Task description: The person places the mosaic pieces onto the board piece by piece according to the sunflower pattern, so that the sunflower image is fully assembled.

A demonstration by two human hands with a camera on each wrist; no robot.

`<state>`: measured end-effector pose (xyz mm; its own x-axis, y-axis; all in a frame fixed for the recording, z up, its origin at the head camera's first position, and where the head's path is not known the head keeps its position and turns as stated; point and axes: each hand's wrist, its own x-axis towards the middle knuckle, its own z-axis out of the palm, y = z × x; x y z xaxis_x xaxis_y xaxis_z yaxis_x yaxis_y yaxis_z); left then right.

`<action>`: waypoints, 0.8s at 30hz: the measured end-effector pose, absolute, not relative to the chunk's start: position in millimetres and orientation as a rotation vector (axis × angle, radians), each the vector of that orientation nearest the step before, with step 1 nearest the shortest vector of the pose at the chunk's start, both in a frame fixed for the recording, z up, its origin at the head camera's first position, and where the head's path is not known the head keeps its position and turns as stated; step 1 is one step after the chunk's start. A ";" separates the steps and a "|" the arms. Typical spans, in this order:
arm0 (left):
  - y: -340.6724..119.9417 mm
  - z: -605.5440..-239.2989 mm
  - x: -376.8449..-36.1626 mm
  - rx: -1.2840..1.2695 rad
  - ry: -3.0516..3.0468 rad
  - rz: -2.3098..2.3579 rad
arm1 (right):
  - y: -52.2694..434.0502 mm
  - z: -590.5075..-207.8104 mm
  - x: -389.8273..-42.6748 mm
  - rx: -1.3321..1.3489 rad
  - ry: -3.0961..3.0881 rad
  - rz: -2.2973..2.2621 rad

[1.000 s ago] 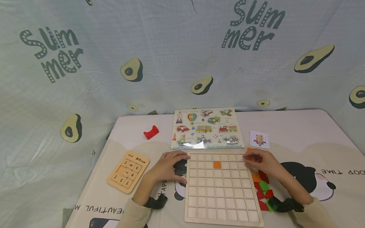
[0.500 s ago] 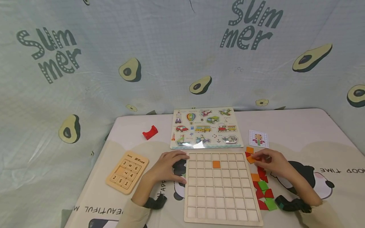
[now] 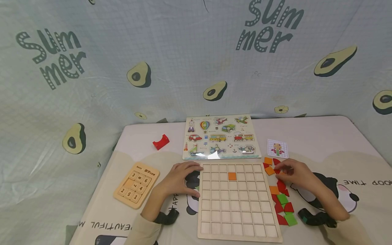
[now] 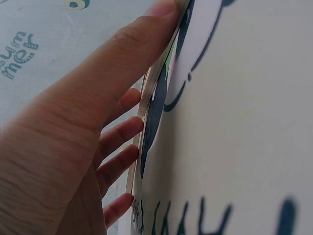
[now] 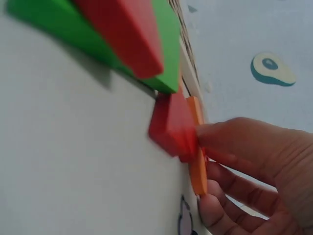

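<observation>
left hand (image 3: 179, 178) lies flat on grid board (image 3: 237, 204); right hand (image 3: 295, 172) pinches red piece (image 5: 171, 126).

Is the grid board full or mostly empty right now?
Mostly empty: the grid board holds a single orange tile in its second row; every other cell shows bare wood.

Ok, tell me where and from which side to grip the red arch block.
Probably from above, pinching the red arch block across its two long flat sides. It lies alone on the table, left of the vehicle puzzle, so nothing crowds it; its curved notch offers a poorer hold.
</observation>
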<state>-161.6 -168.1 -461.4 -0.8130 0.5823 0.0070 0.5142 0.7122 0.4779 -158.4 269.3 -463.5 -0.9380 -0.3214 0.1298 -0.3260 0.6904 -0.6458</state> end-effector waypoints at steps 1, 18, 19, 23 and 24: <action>-168.1 -461.5 -161.5 0.893 2.773 0.707 | 269.9 -463.6 -158.3 0.558 -2.883 1.105; -168.3 -462.8 -160.9 0.892 2.782 0.705 | 264.0 -464.6 -157.3 0.528 -2.926 1.014; -168.2 -462.8 -160.9 0.890 2.782 0.705 | 263.8 -464.5 -157.2 0.536 -2.920 1.012; -167.8 -462.2 -160.6 0.881 2.778 0.701 | 262.8 -464.3 -156.7 0.552 -2.905 1.011; -167.7 -461.9 -160.6 0.882 2.778 0.702 | 262.5 -464.4 -156.7 0.552 -2.903 1.005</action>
